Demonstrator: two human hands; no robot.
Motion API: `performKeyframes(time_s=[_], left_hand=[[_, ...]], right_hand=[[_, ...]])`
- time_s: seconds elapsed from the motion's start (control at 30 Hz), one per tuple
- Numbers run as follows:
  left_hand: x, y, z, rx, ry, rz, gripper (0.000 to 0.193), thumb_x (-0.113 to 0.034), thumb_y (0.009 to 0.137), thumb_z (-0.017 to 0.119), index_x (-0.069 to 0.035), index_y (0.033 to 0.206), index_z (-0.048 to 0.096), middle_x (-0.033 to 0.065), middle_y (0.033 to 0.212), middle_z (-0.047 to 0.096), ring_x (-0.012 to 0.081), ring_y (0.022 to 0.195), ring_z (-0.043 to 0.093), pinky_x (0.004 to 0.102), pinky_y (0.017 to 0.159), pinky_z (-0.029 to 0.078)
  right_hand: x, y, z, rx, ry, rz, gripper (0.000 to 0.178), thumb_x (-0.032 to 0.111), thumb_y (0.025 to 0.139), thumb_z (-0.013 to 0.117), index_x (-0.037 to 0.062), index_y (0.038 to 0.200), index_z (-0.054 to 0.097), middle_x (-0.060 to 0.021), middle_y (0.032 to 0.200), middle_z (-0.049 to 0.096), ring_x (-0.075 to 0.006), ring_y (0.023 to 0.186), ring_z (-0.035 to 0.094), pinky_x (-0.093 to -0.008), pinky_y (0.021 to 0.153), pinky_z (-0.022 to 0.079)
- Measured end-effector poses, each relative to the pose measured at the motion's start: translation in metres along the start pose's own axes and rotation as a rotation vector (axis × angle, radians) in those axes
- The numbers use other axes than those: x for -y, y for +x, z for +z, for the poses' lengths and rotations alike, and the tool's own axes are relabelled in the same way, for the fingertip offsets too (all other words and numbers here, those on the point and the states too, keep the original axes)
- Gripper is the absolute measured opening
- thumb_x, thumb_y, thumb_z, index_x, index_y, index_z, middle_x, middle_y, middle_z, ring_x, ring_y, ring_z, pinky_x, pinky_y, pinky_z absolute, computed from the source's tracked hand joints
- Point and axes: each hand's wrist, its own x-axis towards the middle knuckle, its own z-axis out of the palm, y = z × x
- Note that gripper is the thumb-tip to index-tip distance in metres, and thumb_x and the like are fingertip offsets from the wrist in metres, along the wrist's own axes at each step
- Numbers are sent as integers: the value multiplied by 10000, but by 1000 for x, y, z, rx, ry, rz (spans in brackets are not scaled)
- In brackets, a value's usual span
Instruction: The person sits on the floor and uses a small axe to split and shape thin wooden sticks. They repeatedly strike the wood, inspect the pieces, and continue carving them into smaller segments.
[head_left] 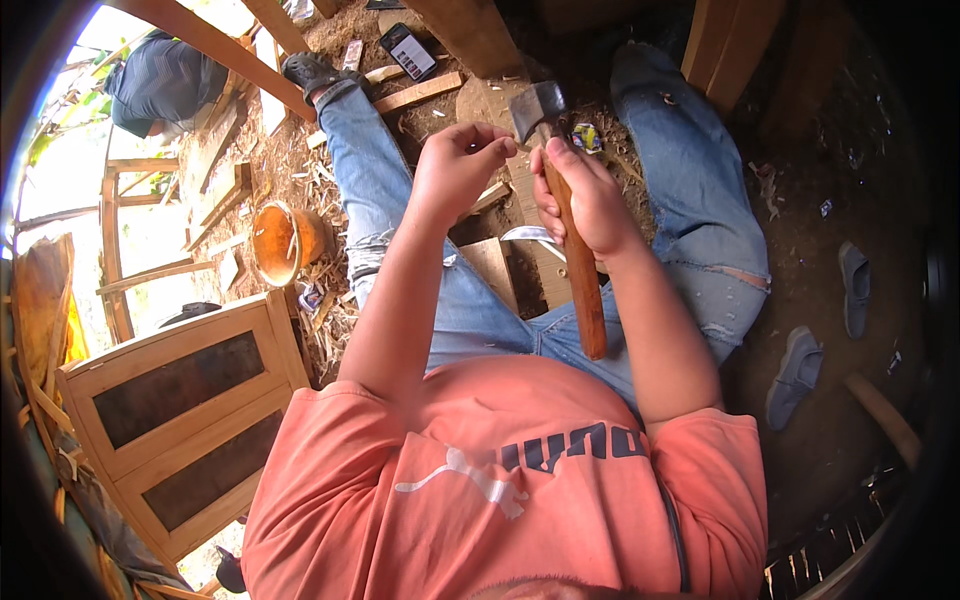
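Note:
My right hand [590, 200] is wrapped round the upper handle of a hammer [583, 295]. Its thick brown wooden handle slants down toward my lap, and its dark, blocky metal head points up and away from me. Just left of that head, my left hand [465, 165] has thumb and forefinger pinched together. Something tiny may be between those fingertips, but it is too small to name. Below both hands, a wooden board [540, 265] lies between my outstretched legs in torn blue jeans [375, 170]. A curved white strip [530, 234] rests across it.
A phone [408, 52] with a lit screen and wood offcuts [420, 92] lie far ahead. An orange bucket [285, 243] and a framed wooden panel [190, 410] stand left. Another person [165, 85] bends at far left. Grey shoes [797, 375] lie right; wooden posts [735, 45] rise ahead.

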Motion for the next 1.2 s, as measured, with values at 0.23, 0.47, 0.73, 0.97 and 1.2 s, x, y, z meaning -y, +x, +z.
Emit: performKeyframes(time_s=[0.23,0.47,0.73,0.97,1.2], left_hand=[[-6,4,-2,4,52,34,225,-133,969,763,21,1129,797,57,944,802,74,840,679,256,767,544],[-6,-2,-3,-19,26,-8,231,-141,969,758,25,1126,797,68,951,807,83,854,696,252,773,548],[-8,2,3,-6,89,-6,241,-170,962,785,22,1106,805,64,946,804,82,860,685,276,803,558],[-11,5,5,46,159,-13,288,-207,987,775,17,1168,781,56,1003,794,125,932,729,272,844,565],[-1,4,1,12,33,12,232,-151,960,792,18,1119,805,56,928,798,72,850,683,260,775,552]], right_hand=[[-19,15,-18,-44,7,39,382,454,1144,455,101,1033,550,-12,665,477,-113,455,454,-283,427,397],[-15,13,-16,14,103,47,390,462,1147,440,104,1036,550,-8,676,473,-113,463,447,-284,432,396],[-9,8,-9,-13,-59,60,417,502,1146,429,112,1056,546,-6,666,464,-104,463,442,-275,440,393],[-3,6,-11,-26,-10,36,374,431,1148,458,96,1003,539,2,665,486,-103,453,454,-285,417,392],[9,3,-8,12,22,-16,362,423,1152,442,109,1000,539,8,682,480,-102,472,454,-280,430,399]])
